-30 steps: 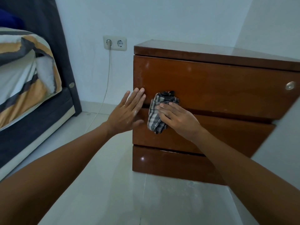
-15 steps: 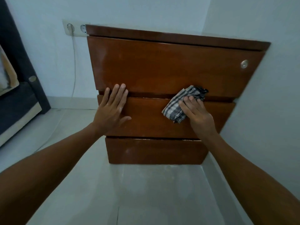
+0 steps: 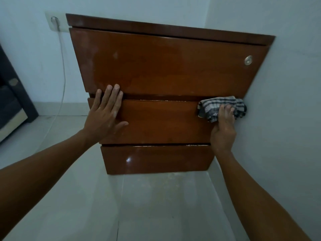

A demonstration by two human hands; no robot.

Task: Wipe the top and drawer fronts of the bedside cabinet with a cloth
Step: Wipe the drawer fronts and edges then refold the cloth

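The brown wooden bedside cabinet [image 3: 165, 66] stands against the white walls with three glossy drawer fronts. My right hand [image 3: 224, 129] presses a grey checked cloth [image 3: 220, 106] against the right end of the middle drawer front [image 3: 165, 120], close to the side wall. My left hand [image 3: 104, 113] lies flat with fingers spread on the left end of the same drawer, fingertips reaching the top drawer's lower edge. A round metal lock [image 3: 248, 60] sits at the top drawer's right. Only the front edge of the cabinet top shows.
A wall socket [image 3: 53, 23] with a white cable [image 3: 63, 70] hanging to the floor is left of the cabinet. A dark bed frame [image 3: 12, 101] stands at the far left. Pale floor tiles [image 3: 147, 206] lie in front; a white wall [image 3: 278, 101] adjoins the cabinet's right side.
My right hand has slid the cloth rightwards along the middle drawer, from its left end to its right end. The left hand stays on the drawer's left end. The view has swung right.
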